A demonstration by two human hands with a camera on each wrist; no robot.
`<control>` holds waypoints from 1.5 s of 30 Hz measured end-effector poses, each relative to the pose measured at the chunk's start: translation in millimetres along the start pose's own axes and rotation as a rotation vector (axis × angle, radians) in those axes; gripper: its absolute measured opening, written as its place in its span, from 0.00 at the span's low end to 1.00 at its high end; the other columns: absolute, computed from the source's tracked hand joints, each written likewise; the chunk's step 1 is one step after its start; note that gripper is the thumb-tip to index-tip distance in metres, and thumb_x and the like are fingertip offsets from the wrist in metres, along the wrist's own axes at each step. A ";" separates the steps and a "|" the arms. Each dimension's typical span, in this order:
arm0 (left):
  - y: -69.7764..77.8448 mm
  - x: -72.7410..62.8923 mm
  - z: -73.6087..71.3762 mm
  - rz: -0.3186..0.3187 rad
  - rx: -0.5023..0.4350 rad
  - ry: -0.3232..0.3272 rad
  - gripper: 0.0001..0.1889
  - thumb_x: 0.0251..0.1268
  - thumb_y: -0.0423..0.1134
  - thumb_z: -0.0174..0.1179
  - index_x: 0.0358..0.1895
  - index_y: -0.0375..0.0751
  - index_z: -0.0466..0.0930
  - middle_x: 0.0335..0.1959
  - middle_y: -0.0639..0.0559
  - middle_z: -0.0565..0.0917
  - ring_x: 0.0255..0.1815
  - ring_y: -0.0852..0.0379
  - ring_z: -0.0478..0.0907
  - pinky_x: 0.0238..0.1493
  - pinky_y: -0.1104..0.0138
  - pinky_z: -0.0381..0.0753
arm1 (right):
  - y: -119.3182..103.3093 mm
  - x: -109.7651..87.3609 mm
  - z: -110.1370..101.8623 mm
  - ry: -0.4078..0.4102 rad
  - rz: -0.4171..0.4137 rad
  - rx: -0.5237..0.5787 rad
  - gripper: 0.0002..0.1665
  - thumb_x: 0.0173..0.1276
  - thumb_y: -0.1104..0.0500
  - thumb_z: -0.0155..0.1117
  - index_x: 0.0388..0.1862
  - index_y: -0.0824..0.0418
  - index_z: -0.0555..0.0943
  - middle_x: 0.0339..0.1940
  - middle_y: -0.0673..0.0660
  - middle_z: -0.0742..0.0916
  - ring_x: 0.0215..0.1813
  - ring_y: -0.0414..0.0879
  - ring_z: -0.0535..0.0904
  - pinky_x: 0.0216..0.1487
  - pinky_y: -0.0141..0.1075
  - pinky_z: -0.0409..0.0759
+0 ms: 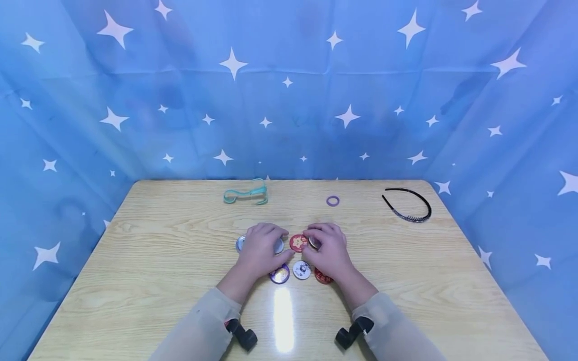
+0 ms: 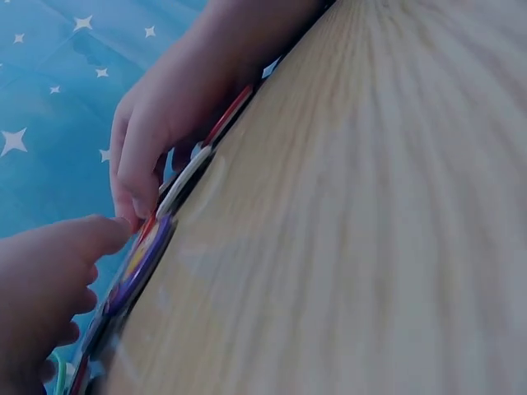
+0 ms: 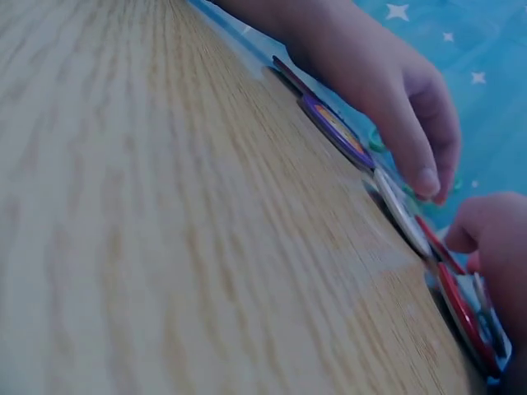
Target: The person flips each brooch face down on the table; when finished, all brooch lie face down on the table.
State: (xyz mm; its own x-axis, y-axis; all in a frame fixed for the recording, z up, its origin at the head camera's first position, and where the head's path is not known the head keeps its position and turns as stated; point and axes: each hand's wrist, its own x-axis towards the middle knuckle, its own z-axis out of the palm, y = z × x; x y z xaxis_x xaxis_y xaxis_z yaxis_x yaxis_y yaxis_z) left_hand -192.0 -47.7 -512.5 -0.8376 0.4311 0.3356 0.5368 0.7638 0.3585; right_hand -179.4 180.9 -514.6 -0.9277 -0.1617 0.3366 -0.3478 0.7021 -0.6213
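Note:
Several round pin badges lie in two rows on the table. My left hand (image 1: 263, 248) is over the back row's left end, partly hiding a pale blue badge (image 1: 279, 246) and a blue-rimmed badge (image 1: 240, 244). My right hand (image 1: 328, 249) reaches over the right end, its thumb and fingers bent around a mostly hidden badge (image 1: 314, 243). Between the hands lies a red badge with a star figure (image 1: 297, 243). Nearer me are a purple-rimmed badge (image 1: 279, 275), a white badge (image 1: 301, 269) and a dark red badge (image 1: 322, 277), partly under the right wrist. Firm finger contact is unclear.
On the wooden table (image 1: 180, 281), a teal strap-like item (image 1: 246, 192) and a purple ring-shaped band (image 1: 332, 201) lie toward the back. A black headband (image 1: 413, 218) is at the back right. A blue star-patterned curtain (image 1: 289, 100) hangs behind.

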 end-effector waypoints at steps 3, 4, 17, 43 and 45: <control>3.4 2.9 2.7 -0.016 -0.020 -0.035 0.25 0.68 0.58 0.71 0.60 0.47 0.87 0.58 0.51 0.87 0.64 0.47 0.78 0.67 0.48 0.74 | -0.9 -0.4 -0.1 -0.025 0.008 -0.020 0.27 0.55 0.55 0.75 0.56 0.58 0.90 0.63 0.57 0.87 0.71 0.61 0.71 0.72 0.65 0.59; 4.1 3.5 3.3 -0.021 -0.025 -0.045 0.25 0.68 0.57 0.71 0.61 0.46 0.86 0.59 0.51 0.86 0.65 0.47 0.78 0.67 0.48 0.75 | -1.0 -0.6 -0.2 -0.034 0.012 -0.028 0.27 0.56 0.54 0.75 0.57 0.58 0.90 0.63 0.56 0.87 0.71 0.60 0.70 0.72 0.65 0.59; 0.7 1.1 10.4 -0.020 -0.075 -0.017 0.20 0.68 0.54 0.73 0.56 0.47 0.89 0.57 0.50 0.84 0.63 0.46 0.78 0.66 0.49 0.75 | -0.9 -2.3 -2.1 -0.096 0.010 -0.107 0.29 0.61 0.47 0.75 0.60 0.57 0.89 0.67 0.57 0.84 0.72 0.61 0.68 0.74 0.64 0.58; -0.1 2.4 10.7 -0.101 -0.213 -0.016 0.17 0.67 0.45 0.76 0.57 0.51 0.88 0.55 0.56 0.89 0.63 0.50 0.77 0.70 0.51 0.70 | -1.3 -4.3 -1.3 -0.018 -0.116 -0.042 0.26 0.67 0.60 0.78 0.64 0.59 0.87 0.53 0.57 0.90 0.63 0.63 0.77 0.65 0.63 0.70; 0.5 2.1 10.4 -0.102 -0.221 -0.013 0.17 0.66 0.44 0.76 0.57 0.51 0.88 0.55 0.56 0.89 0.63 0.50 0.77 0.70 0.50 0.70 | -1.3 -4.5 -1.2 -0.017 -0.111 -0.041 0.27 0.66 0.60 0.79 0.65 0.59 0.87 0.51 0.57 0.91 0.62 0.63 0.78 0.64 0.63 0.71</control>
State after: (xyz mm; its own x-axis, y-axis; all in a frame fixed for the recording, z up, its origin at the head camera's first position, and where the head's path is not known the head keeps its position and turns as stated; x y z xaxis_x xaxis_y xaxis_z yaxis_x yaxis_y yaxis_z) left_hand -194.5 -41.4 -520.8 -0.8891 0.3643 0.2773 0.4574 0.6804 0.5726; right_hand -174.6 181.6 -514.4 -0.8861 -0.2515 0.3893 -0.4428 0.7071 -0.5513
